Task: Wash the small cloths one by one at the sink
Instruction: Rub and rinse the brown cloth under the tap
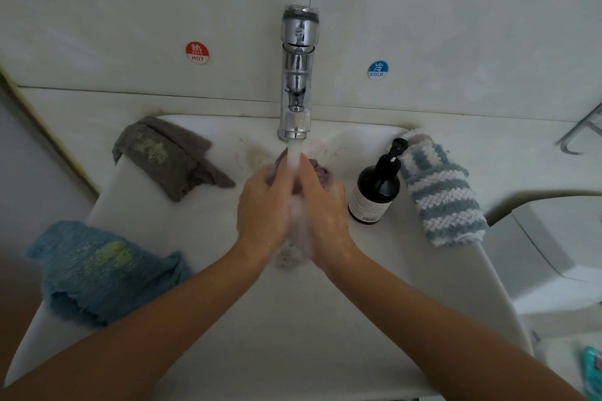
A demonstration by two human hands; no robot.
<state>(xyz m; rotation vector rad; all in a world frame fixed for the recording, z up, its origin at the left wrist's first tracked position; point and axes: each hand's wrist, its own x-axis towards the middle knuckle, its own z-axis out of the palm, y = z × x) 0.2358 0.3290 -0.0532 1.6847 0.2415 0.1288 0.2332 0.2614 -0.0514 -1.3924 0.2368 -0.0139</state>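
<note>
Head view shows us mid-wash at the sink (228,319). Our left hand (264,202) and right hand (322,202) are pressed close together under the running stream from the tap (297,75), fingers curled round a small purplish cloth (321,172) that bunches out at the far side of the hands, with suds between the palms and a foamy end hanging below at the near side.

We judge this cloth to be in the rubbing or rinsing stage, not yet wrung out. Three other cloths wait on the rim: a grey cloth (169,159) at the far left, bearing a greenish stain; a blue cloth (101,270) at the near left, also stained green; and a striped cloth (439,192) on the right, just beside the dark soap bottle (374,192). The two stained ones look unwashed; whether the striped one is done, we cannot tell. So at least two cloths appear left after the one in hand.
</note>
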